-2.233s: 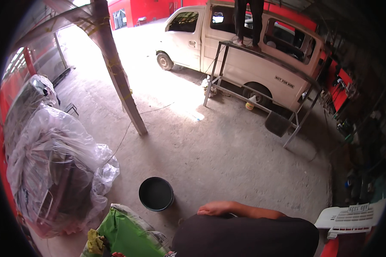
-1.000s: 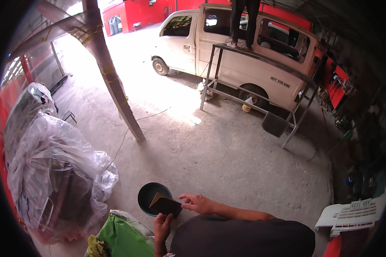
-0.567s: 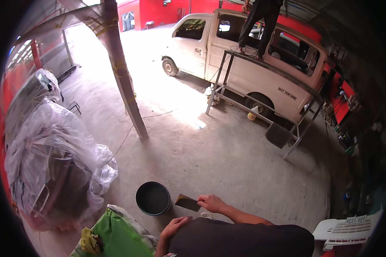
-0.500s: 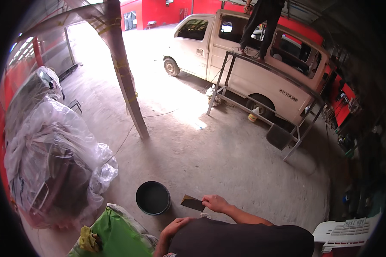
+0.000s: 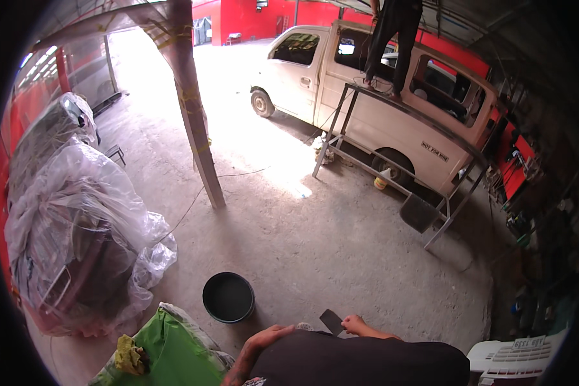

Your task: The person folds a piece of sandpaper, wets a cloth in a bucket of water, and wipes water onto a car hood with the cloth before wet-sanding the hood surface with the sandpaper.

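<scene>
My right hand (image 5: 353, 324) pinches a dark, flat, sandpaper-like sheet (image 5: 331, 321) by one end, just beyond my dark shirt (image 5: 367, 360). My left hand (image 5: 278, 332) rests against the shirt with its fingers laid out; their tips are partly hidden, and I see nothing held there. A small greyish patterned thing (image 5: 304, 327), too little shown to name, lies by those fingertips. On the concrete floor ahead of my left hand stands a round black bucket (image 5: 252, 297), its inside dark.
At lower left, a yellow rag (image 5: 130, 356) lies on green sheeting (image 5: 174, 341). Plastic-wrapped things (image 5: 103, 193) stand behind it. A post (image 5: 199, 141) rises ahead. Another person (image 5: 395, 42) stands on a metal scaffold (image 5: 360, 148) beside a van (image 5: 392, 116). A white grille-like panel (image 5: 508, 357) lies lower right.
My right hand has moved right and closer to my body with the sheet, which has turned and now shows only dark. My left hand has shifted slightly and its fingertips are more hidden.
</scene>
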`<action>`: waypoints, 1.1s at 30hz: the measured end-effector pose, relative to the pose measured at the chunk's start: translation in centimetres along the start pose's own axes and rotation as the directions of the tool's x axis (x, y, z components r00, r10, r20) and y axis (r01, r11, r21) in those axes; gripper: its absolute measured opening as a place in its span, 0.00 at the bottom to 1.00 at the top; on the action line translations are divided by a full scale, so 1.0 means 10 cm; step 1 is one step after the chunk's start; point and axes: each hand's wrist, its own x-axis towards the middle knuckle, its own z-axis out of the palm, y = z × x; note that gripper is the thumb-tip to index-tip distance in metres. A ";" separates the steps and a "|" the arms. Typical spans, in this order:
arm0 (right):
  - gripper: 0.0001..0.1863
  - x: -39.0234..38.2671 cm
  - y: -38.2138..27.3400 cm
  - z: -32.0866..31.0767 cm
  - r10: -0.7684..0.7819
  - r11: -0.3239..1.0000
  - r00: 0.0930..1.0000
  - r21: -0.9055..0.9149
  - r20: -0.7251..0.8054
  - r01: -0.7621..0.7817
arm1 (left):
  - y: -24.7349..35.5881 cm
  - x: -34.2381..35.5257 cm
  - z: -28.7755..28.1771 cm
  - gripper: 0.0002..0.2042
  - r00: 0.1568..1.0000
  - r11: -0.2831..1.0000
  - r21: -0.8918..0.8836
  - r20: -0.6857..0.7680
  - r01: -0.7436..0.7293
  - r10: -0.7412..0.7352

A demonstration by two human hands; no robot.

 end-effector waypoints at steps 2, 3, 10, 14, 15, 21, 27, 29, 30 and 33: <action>0.14 -0.08 0.11 -0.01 0.067 0.997 0.998 0.037 0.008 -0.067 | -0.05 -0.03 0.01 0.27 0.999 0.999 -0.034 -0.031 -0.025 0.024; 0.14 -0.12 0.14 -0.01 0.135 0.988 0.991 0.076 0.018 -0.136 | -0.06 -0.05 0.02 0.27 0.997 0.997 -0.066 -0.060 -0.047 0.043; 0.15 -0.11 -0.10 -0.05 0.123 0.984 0.991 0.123 0.053 -0.128 | -0.01 -0.19 0.09 0.25 0.982 0.972 -0.164 -0.115 -0.170 0.153; 0.16 0.13 -0.24 0.00 0.008 0.997 1.000 0.079 0.006 -0.008 | 0.14 -0.31 0.15 0.24 0.968 0.956 -0.176 -0.133 -0.235 0.214; 0.16 0.16 -0.28 0.02 -0.053 0.998 0.999 0.029 -0.002 0.053 | 0.14 -0.33 0.16 0.24 0.959 0.948 -0.174 -0.142 -0.267 0.244; 0.16 0.29 -0.55 0.02 -0.144 0.989 0.989 -0.023 0.032 0.145 | -0.19 -0.29 0.04 0.25 0.949 0.925 -0.276 -0.251 -0.260 0.191; 0.15 0.26 -0.60 0.01 -0.147 0.984 0.988 -0.097 0.042 0.150 | -1.46 0.12 -0.22 0.28 0.939 0.995 -0.099 -0.345 -0.030 -0.006; 0.15 0.24 -0.59 0.00 -0.125 0.987 0.990 -0.090 0.070 0.131 | -2.05 0.23 -0.28 0.28 0.917 0.997 -0.080 -0.397 -0.002 -0.030; 0.15 0.23 -0.57 -0.01 -0.098 0.991 0.991 -0.080 0.094 0.105 | -2.26 0.24 -0.28 0.29 0.896 0.998 -0.059 -0.442 0.028 -0.051; 0.15 0.14 -0.45 -0.09 -0.032 0.999 0.994 -0.039 0.107 0.036 | -2.54 0.13 -0.28 0.29 0.896 1.000 -0.014 -0.444 -0.008 0.001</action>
